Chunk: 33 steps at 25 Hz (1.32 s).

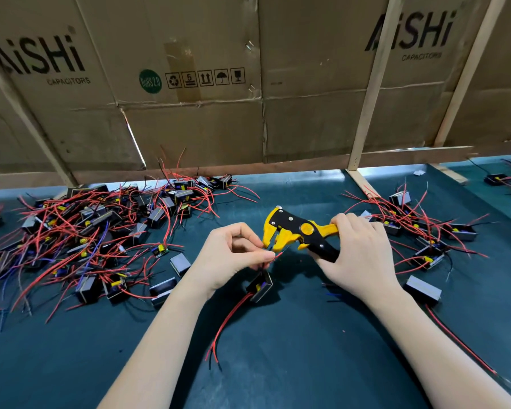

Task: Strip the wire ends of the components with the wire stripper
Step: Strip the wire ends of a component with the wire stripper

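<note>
Left hand (233, 255): fingers curled, thumb and forefinger pinching the wires of one component close to their ends; a short red wire end (278, 255) pokes out to the right of the fingertips.
Right hand (359, 252): wrapped round the handles of the wire stripper, gripping it above the desk.
Wire stripper (295, 231): yellow and black, held roughly level, its head pointing left toward the left hand; the jaws stand just above and beside the pinched wire end. Whether the wire sits inside the jaws cannot be told.
Held component (260, 286): a small black box with a pale side, hanging just below the left hand, tilted, near the middle of the desk; red wires (224, 323) trail from it toward the near edge and curve down over the desk.
Left pile (86, 240): a large heap of like components with tangled red, black and a few blue wires, spread over the far left of the desk.
Right group (419, 231): a smaller, looser scatter of components with red wires, beyond the right hand.
Lone component (423, 290): lies just right of the right wrist, a long red wire running from it toward the near right.
Desk (292, 364): covered in dark teal.
Cardboard wall (189, 122): flattened cartons printed "AiSHi CAPACITORS", braced by pale wooden battens, along the far side.
</note>
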{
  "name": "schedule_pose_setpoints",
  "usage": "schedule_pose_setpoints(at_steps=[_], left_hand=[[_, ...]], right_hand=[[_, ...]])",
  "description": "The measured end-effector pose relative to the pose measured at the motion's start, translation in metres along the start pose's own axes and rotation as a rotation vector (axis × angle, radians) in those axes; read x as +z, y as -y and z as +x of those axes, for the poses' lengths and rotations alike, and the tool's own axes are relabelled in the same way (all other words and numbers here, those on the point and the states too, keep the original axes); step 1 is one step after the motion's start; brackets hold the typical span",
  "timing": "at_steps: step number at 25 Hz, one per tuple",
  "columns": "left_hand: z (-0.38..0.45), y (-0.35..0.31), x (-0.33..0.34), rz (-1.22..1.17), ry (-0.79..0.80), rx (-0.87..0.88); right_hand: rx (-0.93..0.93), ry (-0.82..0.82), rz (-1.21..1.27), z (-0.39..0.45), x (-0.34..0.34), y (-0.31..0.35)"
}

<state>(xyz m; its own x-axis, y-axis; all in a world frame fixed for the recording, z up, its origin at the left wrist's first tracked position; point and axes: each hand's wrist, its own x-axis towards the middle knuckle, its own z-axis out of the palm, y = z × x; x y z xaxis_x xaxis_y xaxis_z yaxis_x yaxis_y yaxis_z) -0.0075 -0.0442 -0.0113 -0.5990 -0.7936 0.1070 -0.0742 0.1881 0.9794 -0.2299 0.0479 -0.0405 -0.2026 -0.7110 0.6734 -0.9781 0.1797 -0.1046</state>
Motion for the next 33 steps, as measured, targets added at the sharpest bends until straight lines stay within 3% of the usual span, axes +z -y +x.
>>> schedule_pose_setpoints(at_steps=[22, 33], left_hand=[[0.0011, 0.0014, -0.0039, -0.182, 0.027, -0.189], [0.0006, 0.0008, -0.0030, -0.214, 0.028, -0.199]], right_hand=[[-0.053, -0.208, -0.048, 0.0010, 0.0014, 0.0058], [-0.050, -0.215, -0.061, 0.0007, 0.0012, 0.0054]])
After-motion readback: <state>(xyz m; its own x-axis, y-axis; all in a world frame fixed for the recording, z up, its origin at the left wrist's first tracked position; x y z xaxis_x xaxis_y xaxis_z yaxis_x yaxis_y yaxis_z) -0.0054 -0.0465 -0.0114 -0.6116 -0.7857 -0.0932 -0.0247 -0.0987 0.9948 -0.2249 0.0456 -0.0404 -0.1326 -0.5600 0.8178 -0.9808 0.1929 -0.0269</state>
